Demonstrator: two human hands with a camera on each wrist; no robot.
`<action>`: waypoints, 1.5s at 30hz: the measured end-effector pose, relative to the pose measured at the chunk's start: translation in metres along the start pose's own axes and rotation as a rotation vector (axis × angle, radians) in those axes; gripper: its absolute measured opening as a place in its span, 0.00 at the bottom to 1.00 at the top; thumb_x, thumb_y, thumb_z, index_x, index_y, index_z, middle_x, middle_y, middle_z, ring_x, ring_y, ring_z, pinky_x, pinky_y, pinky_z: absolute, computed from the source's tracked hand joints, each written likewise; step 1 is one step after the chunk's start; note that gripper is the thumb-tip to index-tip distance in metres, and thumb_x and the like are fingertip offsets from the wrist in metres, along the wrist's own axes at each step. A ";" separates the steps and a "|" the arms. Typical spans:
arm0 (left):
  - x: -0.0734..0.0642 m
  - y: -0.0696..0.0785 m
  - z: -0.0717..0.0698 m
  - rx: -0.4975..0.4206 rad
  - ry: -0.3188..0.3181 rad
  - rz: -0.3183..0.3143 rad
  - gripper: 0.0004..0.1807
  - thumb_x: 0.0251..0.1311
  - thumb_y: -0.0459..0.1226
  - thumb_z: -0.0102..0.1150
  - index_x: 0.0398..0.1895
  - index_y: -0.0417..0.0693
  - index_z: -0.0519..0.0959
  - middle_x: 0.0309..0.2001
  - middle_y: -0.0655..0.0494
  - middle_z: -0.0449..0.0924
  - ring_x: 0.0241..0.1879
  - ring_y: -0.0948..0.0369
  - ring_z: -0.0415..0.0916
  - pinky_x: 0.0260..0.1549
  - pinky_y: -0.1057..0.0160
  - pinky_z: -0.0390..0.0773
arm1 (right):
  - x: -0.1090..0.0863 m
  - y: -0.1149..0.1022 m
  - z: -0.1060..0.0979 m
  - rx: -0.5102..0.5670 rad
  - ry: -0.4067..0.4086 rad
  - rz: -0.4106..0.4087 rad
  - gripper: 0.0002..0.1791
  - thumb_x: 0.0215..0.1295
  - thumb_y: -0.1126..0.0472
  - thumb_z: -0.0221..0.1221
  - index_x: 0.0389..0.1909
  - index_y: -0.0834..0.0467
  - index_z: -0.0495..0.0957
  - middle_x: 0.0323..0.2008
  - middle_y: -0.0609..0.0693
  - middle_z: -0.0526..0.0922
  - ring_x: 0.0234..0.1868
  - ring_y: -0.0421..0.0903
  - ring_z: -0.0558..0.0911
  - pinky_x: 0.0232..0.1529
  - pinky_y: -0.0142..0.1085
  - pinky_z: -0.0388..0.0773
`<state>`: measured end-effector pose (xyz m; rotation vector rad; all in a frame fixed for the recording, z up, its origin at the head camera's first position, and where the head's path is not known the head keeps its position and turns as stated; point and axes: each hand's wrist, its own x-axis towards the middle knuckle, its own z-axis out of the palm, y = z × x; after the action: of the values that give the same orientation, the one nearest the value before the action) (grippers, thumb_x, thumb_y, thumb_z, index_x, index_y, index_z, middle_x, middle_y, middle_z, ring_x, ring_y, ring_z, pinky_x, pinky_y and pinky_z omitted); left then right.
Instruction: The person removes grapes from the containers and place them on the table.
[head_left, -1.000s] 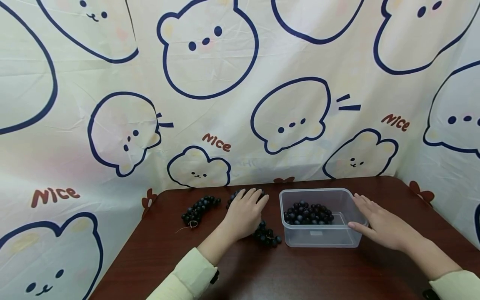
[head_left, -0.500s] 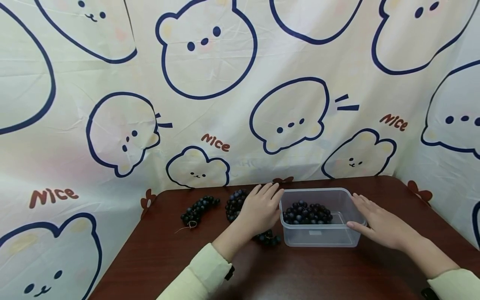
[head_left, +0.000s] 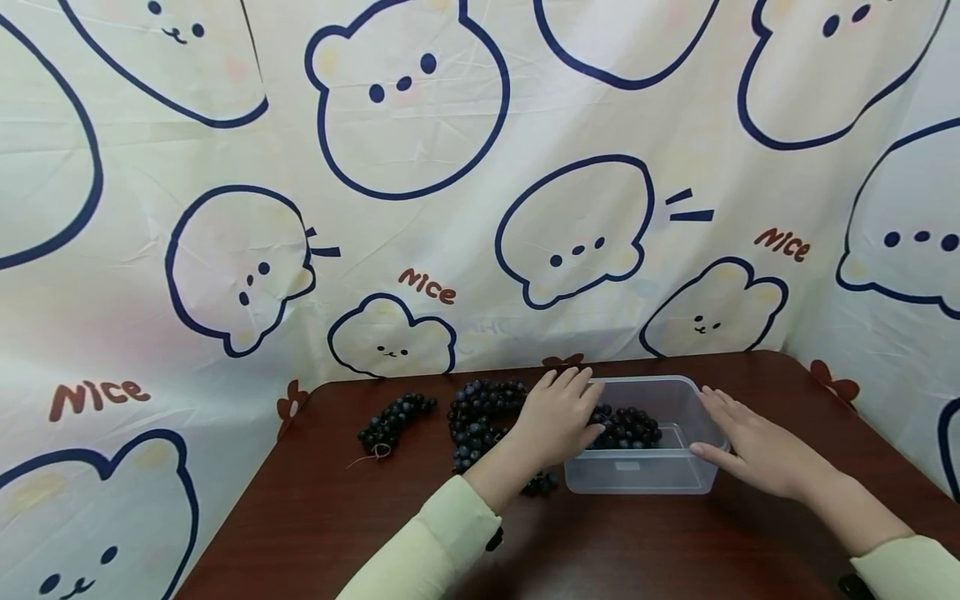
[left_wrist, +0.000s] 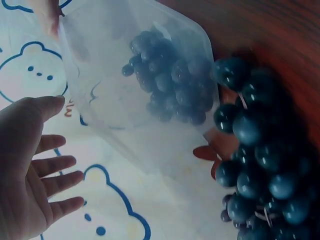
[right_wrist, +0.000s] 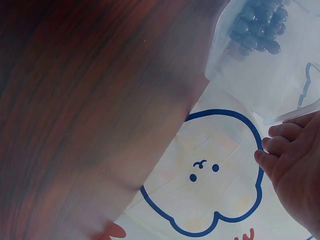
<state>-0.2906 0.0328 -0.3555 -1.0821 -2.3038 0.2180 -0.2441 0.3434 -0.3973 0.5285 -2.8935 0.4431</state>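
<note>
A clear plastic container [head_left: 637, 477] stands on the table, with a bunch of dark grapes [head_left: 630, 429] inside. Above its left rim is my left hand [head_left: 558, 412], fingers extended and holding nothing; the left wrist view shows that hand [left_wrist: 30, 170] spread apart from the container wall [left_wrist: 100, 35]. Along the right side lies my right hand [head_left: 757, 446], its fingers straight against the rim and the thumb at the near corner. In the right wrist view its fingertips [right_wrist: 267, 159] sit right by the rim. More dark grapes [head_left: 471, 429] lie left of the container, partly hidden behind my left forearm.
A separate bunch of grapes [head_left: 393, 421], tied with a thin string [head_left: 381, 451], lies farther left on the brown table [head_left: 615, 542]. Behind the table and at both sides hangs a pale curtain [head_left: 465, 233] printed with cartoon outlines.
My left hand has moved right, from over the middle grapes to the container's left rim, uncovering those grapes. My right hand stays at the container's right side.
</note>
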 end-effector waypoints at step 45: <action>0.057 0.025 0.053 -0.155 -0.466 -0.068 0.33 0.56 0.63 0.60 0.59 0.57 0.76 0.47 0.64 0.78 0.45 0.66 0.77 0.38 0.66 0.78 | 0.000 -0.006 -0.002 -0.014 0.001 0.025 0.51 0.64 0.34 0.55 0.73 0.68 0.53 0.70 0.70 0.54 0.69 0.69 0.56 0.60 0.67 0.57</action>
<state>-0.3334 0.0969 -0.3838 -1.1163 -2.8071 0.2936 -0.2415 0.3393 -0.3938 0.4909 -2.9024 0.4259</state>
